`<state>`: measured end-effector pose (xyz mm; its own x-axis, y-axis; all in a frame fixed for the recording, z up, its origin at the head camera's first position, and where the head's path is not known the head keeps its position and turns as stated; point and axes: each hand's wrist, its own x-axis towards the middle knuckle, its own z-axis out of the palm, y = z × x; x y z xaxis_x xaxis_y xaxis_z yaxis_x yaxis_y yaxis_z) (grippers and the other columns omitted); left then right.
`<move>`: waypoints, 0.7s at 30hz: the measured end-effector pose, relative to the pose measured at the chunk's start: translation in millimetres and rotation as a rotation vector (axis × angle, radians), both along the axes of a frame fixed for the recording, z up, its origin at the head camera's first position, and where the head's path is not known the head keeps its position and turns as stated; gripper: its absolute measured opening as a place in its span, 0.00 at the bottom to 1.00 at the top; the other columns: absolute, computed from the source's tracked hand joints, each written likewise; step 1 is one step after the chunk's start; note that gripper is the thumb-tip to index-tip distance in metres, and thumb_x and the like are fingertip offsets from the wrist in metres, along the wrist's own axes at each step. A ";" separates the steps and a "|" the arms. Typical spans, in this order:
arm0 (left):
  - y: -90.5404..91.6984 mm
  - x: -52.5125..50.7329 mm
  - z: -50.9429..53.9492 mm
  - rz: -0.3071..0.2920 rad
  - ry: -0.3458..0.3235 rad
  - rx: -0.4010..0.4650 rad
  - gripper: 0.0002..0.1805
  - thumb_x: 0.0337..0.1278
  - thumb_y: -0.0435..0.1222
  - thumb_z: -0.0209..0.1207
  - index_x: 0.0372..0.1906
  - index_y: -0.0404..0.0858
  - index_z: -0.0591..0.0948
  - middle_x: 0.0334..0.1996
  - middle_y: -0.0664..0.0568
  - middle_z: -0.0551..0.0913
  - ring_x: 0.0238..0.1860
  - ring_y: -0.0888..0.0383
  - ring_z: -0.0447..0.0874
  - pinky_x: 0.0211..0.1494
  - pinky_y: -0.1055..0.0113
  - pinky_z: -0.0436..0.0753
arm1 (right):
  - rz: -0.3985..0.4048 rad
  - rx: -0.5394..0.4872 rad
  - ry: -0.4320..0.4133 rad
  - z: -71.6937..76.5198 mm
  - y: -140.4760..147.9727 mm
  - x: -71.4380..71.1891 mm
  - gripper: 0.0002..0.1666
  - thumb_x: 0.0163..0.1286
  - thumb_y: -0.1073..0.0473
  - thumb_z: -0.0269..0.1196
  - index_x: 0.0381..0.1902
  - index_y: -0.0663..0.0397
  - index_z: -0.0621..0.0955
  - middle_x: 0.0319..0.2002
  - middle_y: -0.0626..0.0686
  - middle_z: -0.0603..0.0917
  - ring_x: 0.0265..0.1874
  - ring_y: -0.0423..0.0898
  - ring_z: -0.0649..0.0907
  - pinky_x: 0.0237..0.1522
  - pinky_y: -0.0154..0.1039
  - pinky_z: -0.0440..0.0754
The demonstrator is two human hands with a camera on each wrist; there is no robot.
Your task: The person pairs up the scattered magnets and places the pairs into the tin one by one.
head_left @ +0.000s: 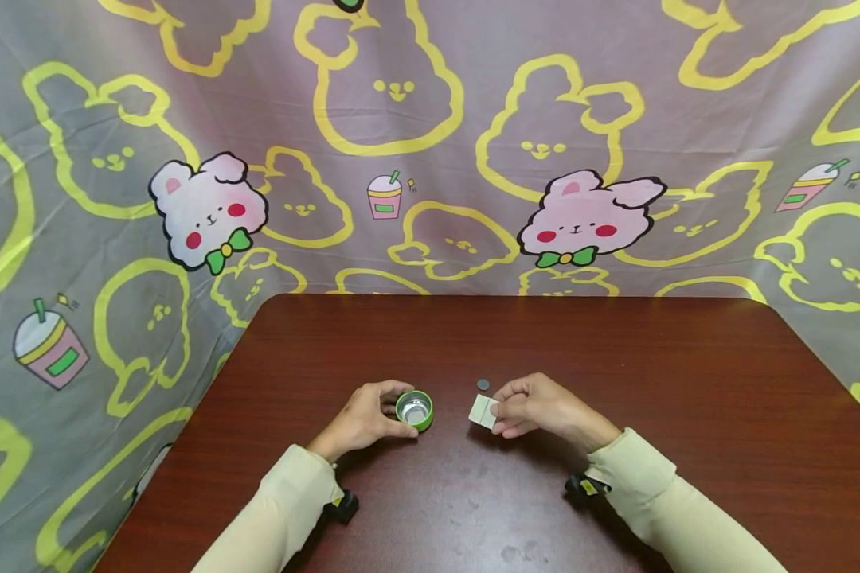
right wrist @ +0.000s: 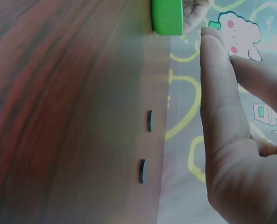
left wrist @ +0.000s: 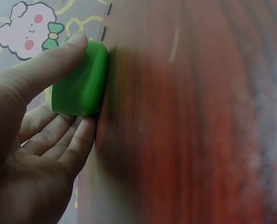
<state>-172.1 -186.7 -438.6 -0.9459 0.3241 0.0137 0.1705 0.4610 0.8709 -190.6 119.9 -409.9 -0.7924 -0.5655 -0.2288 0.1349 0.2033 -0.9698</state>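
My left hand (head_left: 364,415) grips a small round green tin (head_left: 426,426) on the table, thumb on the near side and fingers on the far side. The tin has no lid on, and its silvery inside shows from above. In the left wrist view the tin's smooth green wall (left wrist: 82,91) lies between thumb and fingers. To the right, my right hand (head_left: 545,406) pinches a pale green, square piece (head_left: 481,411) with a line across it; its material is unclear. The right wrist view does not show the square, only the thumb and fingers (right wrist: 222,93).
A small grey disc (head_left: 483,384) lies just beyond the square. Two thin dark discs (right wrist: 150,121) appear edge-on in the right wrist view. The brown wooden table (head_left: 430,334) meets a patterned curtain (head_left: 430,239) behind.
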 end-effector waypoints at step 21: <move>0.1 -1.7 -1.3 0.019 -0.015 0.008 0.34 0.34 0.26 0.79 0.55 0.30 0.81 0.50 0.42 0.84 0.48 0.50 0.84 0.50 0.64 0.83 | -0.014 -0.053 -0.004 -0.4 -34.4 -6.5 0.15 0.68 0.69 0.63 0.47 0.79 0.79 0.33 0.62 0.87 0.29 0.45 0.87 0.36 0.40 0.87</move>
<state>-173.8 -186.6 -439.9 -0.9519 0.3063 0.0016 0.1486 0.4571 0.8769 -197.2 85.4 -410.3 -0.7993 -0.5659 -0.2024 0.1415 0.1501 -0.9785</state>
